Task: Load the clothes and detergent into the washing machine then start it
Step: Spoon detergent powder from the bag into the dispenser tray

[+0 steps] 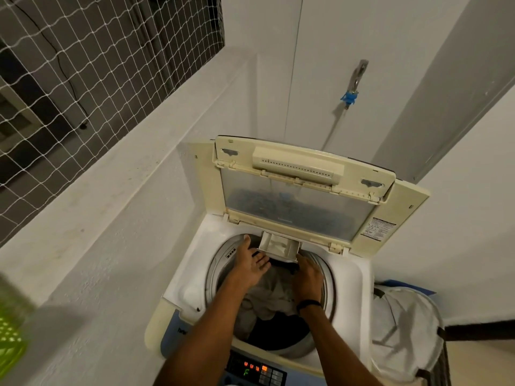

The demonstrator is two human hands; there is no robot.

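The washing machine [267,296] is shown with its lid [301,190] raised. Clothes [269,299] are seen inside the drum. The detergent drawer [280,246] is pulled out at the rear. The left hand [250,263] is placed beside it, fingers spread. The right hand [308,277] touches the drawer's front corner; its finger state cannot be determined.

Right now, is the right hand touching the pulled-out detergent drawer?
Touching. The head view shows the right hand with its fingertips meeting the front right corner of the detergent drawer.
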